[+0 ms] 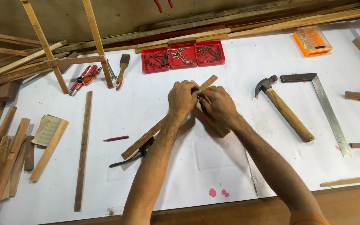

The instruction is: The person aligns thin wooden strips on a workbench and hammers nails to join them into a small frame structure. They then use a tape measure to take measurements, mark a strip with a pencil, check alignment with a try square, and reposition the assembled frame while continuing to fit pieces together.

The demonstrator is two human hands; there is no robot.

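Note:
My left hand (pixel 182 98) and my right hand (pixel 218 104) meet at the middle of a white-covered bench (pixel 213 166). Both pinch at the same spot on a long thin wooden strip (pixel 143 141) that runs diagonally from lower left to upper right. Its far end (pixel 209 81) shows above my fingers. A second short wooden piece (pixel 218 126) lies under my right hand, crossing the strip. Whatever small thing my fingertips hold is hidden. Dark pliers (pixel 132 155) lie under the strip's lower end.
Three red trays of nails (pixel 183 55) sit behind my hands. A wooden-handled claw hammer (pixel 286 109) and a metal try square (pixel 328 110) lie to the right. An orange box (pixel 312 40), a red pencil (pixel 116 138), a brush (pixel 122 70), red-handled pliers (pixel 84 79) and several loose slats (pixel 83 150) surround them.

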